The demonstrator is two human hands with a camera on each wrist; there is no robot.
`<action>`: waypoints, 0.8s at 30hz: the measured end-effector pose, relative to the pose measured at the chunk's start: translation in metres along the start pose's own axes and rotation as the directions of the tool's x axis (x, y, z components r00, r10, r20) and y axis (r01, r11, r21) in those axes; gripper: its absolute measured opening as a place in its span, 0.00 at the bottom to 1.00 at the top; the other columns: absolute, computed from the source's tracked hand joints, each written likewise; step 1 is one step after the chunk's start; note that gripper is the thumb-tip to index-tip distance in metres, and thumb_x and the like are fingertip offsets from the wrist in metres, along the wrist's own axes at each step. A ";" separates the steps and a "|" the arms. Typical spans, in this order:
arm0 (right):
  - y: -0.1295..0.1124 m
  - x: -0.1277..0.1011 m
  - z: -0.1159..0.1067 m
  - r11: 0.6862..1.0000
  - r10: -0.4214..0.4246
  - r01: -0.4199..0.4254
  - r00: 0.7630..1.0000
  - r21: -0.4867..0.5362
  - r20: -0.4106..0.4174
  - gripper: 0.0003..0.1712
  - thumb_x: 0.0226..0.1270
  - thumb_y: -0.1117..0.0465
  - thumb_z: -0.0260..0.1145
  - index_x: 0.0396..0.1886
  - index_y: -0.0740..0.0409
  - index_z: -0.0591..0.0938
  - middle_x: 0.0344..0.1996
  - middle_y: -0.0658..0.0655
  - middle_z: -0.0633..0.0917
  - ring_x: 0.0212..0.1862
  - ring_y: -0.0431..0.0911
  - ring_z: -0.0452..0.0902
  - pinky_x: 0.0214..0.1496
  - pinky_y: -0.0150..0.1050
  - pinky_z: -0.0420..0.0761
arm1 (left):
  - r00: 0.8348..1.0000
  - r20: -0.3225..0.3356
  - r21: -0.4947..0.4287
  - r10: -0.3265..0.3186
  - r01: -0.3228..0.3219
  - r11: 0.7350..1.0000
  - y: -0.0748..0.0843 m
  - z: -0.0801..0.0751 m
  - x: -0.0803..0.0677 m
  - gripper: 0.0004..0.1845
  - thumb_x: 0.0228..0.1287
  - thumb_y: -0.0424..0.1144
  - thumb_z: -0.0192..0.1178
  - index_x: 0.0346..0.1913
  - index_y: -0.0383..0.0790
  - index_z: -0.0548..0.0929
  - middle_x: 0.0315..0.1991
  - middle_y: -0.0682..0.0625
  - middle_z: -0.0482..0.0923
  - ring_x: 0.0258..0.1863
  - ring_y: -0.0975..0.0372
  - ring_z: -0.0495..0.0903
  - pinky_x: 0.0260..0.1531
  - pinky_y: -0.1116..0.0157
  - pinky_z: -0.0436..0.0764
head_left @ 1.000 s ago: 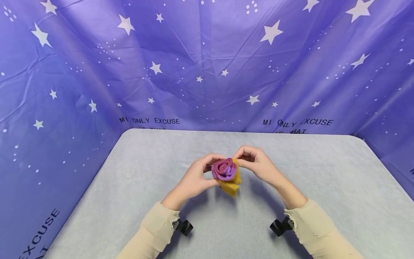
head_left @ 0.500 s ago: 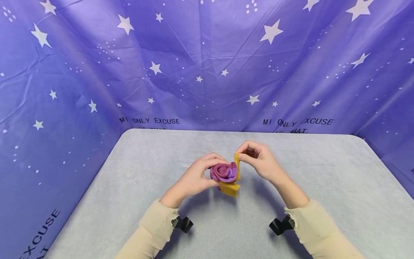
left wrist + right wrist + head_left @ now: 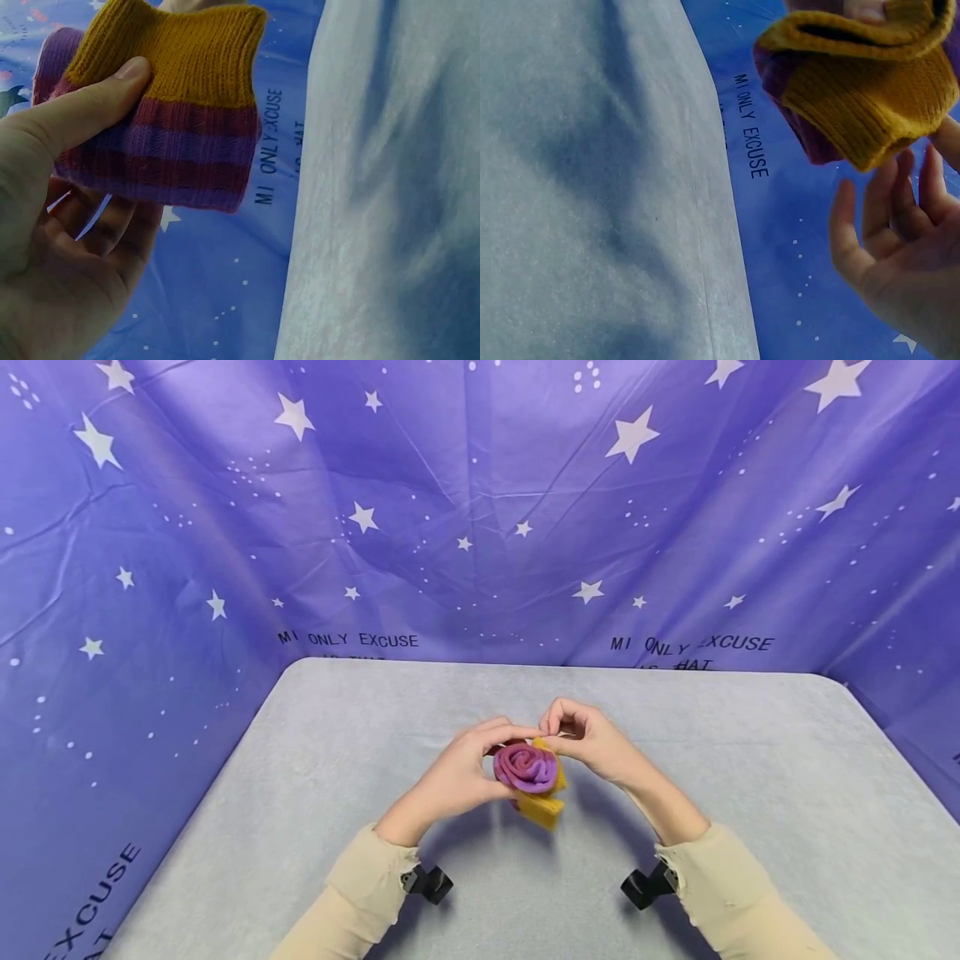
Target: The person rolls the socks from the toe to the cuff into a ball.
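Note:
A rolled sock (image 3: pixel 525 767), purple and magenta with a mustard-yellow cuff (image 3: pixel 543 810), is held above the grey table between both hands. My left hand (image 3: pixel 459 772) grips the roll from the left, and its thumb (image 3: pixel 86 112) presses on the striped knit (image 3: pixel 180 142). My right hand (image 3: pixel 592 746) pinches the yellow cuff edge at the top of the roll, its fingertips meeting the left fingers. In the right wrist view the cuff (image 3: pixel 855 97) is stretched open around a fingertip, while the other fingers (image 3: pixel 889 240) hang loose below it.
The table (image 3: pixel 750 760) is covered in pale grey cloth with rounded far corners. A purple star-printed backdrop (image 3: pixel 480 527) closes it in behind and on both sides. Black camera mounts sit at my left wrist (image 3: pixel 429 885) and right wrist (image 3: pixel 643 887).
Half a second ago my right hand held the yellow cuff lifted above the roll. It has since drawn the cuff down and leftward over the roll's top, next to the left fingers.

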State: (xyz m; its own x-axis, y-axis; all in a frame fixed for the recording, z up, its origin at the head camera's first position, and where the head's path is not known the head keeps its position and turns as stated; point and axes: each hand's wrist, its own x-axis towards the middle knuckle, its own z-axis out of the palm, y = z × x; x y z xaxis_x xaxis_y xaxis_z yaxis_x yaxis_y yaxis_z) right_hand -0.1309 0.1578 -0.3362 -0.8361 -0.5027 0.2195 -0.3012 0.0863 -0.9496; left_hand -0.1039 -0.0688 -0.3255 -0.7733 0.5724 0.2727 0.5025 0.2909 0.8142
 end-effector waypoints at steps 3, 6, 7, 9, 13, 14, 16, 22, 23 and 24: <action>0.000 -0.001 0.000 0.999 0.022 -0.024 0.999 -0.040 -0.047 0.12 0.62 0.73 0.64 0.27 0.68 0.68 0.30 0.44 0.76 0.35 0.37 0.75 0.41 0.29 0.77 | 1.000 -0.008 -0.033 -0.019 0.018 0.999 -0.002 0.002 0.000 0.30 0.45 0.33 0.78 0.56 0.45 0.82 0.47 0.51 0.82 0.49 0.64 0.78 0.54 0.67 0.80; -0.002 -0.002 0.001 0.995 0.053 -0.060 0.994 -0.074 -0.095 0.13 0.61 0.71 0.67 0.26 0.65 0.69 0.27 0.45 0.76 0.31 0.37 0.73 0.35 0.29 0.75 | 0.999 -0.033 -0.084 -0.040 0.037 0.996 -0.005 0.006 0.001 0.27 0.43 0.32 0.79 0.50 0.45 0.83 0.49 0.51 0.81 0.49 0.64 0.78 0.52 0.66 0.80; -0.003 -0.002 0.001 0.995 0.057 -0.066 0.992 -0.080 -0.109 0.13 0.61 0.71 0.68 0.26 0.65 0.70 0.26 0.46 0.76 0.29 0.36 0.72 0.33 0.29 0.74 | 0.998 -0.040 -0.099 -0.042 0.038 0.994 -0.005 0.007 0.001 0.26 0.43 0.31 0.79 0.48 0.45 0.82 0.50 0.52 0.80 0.50 0.63 0.77 0.53 0.66 0.80; -0.004 -0.003 0.002 0.993 0.060 -0.072 0.990 -0.094 -0.126 0.12 0.61 0.69 0.69 0.26 0.63 0.72 0.25 0.46 0.77 0.28 0.36 0.72 0.31 0.28 0.73 | 0.998 -0.046 -0.113 -0.031 0.026 0.993 -0.006 0.009 0.001 0.24 0.43 0.31 0.79 0.46 0.46 0.82 0.52 0.52 0.79 0.52 0.63 0.77 0.53 0.65 0.80; -0.002 -0.006 0.004 0.994 0.032 -0.045 0.992 -0.104 -0.121 0.06 0.66 0.68 0.66 0.29 0.65 0.78 0.26 0.45 0.81 0.29 0.36 0.76 0.34 0.31 0.78 | 0.998 -0.065 -0.118 -0.024 0.016 0.993 -0.008 0.010 0.001 0.22 0.45 0.33 0.79 0.43 0.46 0.80 0.56 0.53 0.81 0.56 0.61 0.78 0.54 0.64 0.80; -0.001 -0.008 0.003 0.994 0.031 -0.042 0.993 -0.100 -0.116 0.05 0.68 0.68 0.64 0.31 0.66 0.80 0.27 0.44 0.82 0.30 0.36 0.77 0.36 0.31 0.80 | 0.997 -0.072 -0.116 -0.029 0.020 0.993 -0.008 0.010 0.000 0.22 0.45 0.33 0.79 0.43 0.47 0.80 0.56 0.53 0.82 0.56 0.61 0.79 0.53 0.63 0.79; -0.001 -0.011 0.003 0.995 0.039 -0.048 0.994 -0.084 -0.100 0.07 0.71 0.67 0.61 0.35 0.67 0.82 0.29 0.42 0.84 0.33 0.37 0.80 0.41 0.32 0.82 | 0.995 -0.087 -0.114 -0.044 0.034 0.993 -0.009 0.008 0.000 0.22 0.45 0.33 0.78 0.42 0.46 0.79 0.55 0.53 0.83 0.56 0.61 0.80 0.54 0.63 0.79; -0.003 -0.019 -0.002 0.991 0.130 -0.130 0.991 -0.011 0.014 0.13 0.71 0.66 0.61 0.49 0.70 0.81 0.39 0.42 0.87 0.42 0.37 0.84 0.50 0.32 0.83 | 0.992 -0.109 -0.061 -0.069 0.063 0.996 -0.011 0.004 -0.001 0.21 0.49 0.35 0.77 0.44 0.46 0.80 0.51 0.52 0.84 0.53 0.60 0.80 0.56 0.62 0.78; -0.003 -0.019 -0.002 0.991 0.136 -0.136 0.990 -0.001 0.025 0.13 0.70 0.66 0.62 0.49 0.70 0.80 0.40 0.42 0.87 0.43 0.38 0.84 0.51 0.32 0.83 | 0.991 -0.111 -0.042 -0.073 0.069 0.997 -0.010 0.004 -0.001 0.21 0.49 0.35 0.77 0.45 0.46 0.80 0.51 0.52 0.84 0.52 0.60 0.79 0.56 0.61 0.78; -0.003 -0.019 -0.002 0.990 0.141 -0.141 0.990 0.008 0.028 0.13 0.70 0.66 0.62 0.49 0.70 0.80 0.40 0.43 0.87 0.43 0.38 0.84 0.50 0.32 0.83 | 0.990 -0.114 -0.023 -0.078 0.076 0.997 -0.010 0.004 -0.001 0.21 0.48 0.36 0.77 0.45 0.47 0.80 0.50 0.53 0.84 0.51 0.61 0.78 0.55 0.61 0.77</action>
State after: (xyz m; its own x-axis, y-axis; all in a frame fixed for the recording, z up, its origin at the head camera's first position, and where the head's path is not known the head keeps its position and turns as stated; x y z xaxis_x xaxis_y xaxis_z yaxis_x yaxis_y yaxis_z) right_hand -0.1146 0.1686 -0.3372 -0.8569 -0.5097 0.0770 -0.1764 0.1496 -0.9729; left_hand -0.1065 -0.0691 -0.3360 -0.8493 0.4568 0.2647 0.4330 0.3159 0.8442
